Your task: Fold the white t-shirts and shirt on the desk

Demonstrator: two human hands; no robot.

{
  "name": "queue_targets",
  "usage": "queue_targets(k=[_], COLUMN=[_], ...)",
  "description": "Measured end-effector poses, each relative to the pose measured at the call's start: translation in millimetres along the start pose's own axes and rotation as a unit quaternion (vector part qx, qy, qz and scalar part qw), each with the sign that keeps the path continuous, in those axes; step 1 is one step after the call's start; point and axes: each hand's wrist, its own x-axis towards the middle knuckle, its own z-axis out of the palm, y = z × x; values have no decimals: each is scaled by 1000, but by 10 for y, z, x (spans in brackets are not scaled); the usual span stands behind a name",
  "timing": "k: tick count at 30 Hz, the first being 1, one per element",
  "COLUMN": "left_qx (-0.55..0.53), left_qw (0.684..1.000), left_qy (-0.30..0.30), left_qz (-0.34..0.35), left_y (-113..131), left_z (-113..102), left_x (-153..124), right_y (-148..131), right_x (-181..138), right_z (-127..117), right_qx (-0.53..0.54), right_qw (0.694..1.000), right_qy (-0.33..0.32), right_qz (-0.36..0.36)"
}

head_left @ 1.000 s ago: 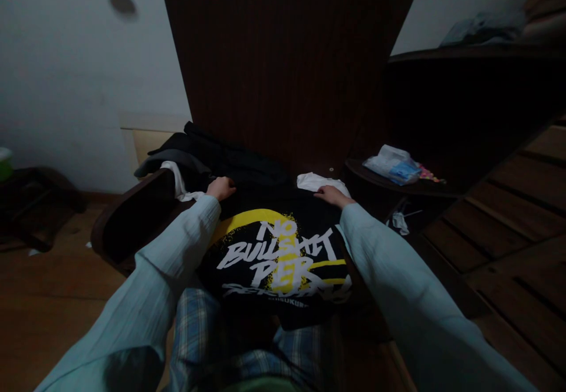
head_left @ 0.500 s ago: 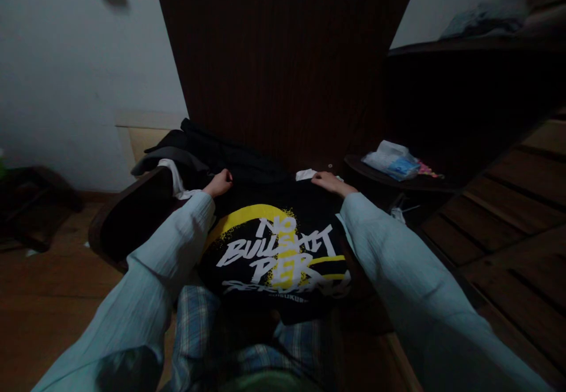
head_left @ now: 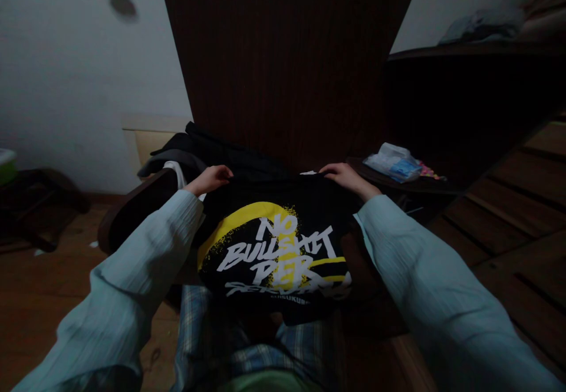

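A black T-shirt [head_left: 274,250] with white lettering and a yellow print spreads in front of me, its lower part over my lap. My left hand [head_left: 213,178] pinches its far left edge, fingers closed on the cloth. At the far right edge, my right hand [head_left: 344,176] grips the fabric between thumb and fingers. Behind the shirt, a bit of white cloth shows beside my right fingers, mostly hidden. Dark clothes [head_left: 207,150] lie heaped just beyond my left hand, with a white cloth [head_left: 175,174] hanging among them.
A tall dark wooden panel [head_left: 283,68] stands straight ahead. On a small rounded shelf at the right lies a clear plastic package [head_left: 393,162]. Wooden slats [head_left: 513,203] extend at far right. A dark stool [head_left: 39,203] with a green container [head_left: 6,165] is at far left.
Both hands have moved apart and lifted slightly, drawing the shirt's far edge wider and up. More of the white cloth by my right hand is now covered.
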Motion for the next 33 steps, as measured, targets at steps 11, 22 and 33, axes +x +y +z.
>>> queue_targets(k=[11, 22, 33], left_qx=[53, 18, -64], left_qw=[993, 999, 991], left_qy=[-81, 5, -93], left_qz=[-70, -35, -70], left_y=[-62, 8, -125], left_z=[181, 148, 158], left_x=[-301, -161, -272], right_y=[-85, -22, 0], right_x=[-130, -116, -245], right_z=[6, 103, 87], right_qx=[-87, -35, -67], right_qw=[990, 998, 993], right_qy=[115, 54, 9], right_qz=[-7, 18, 94])
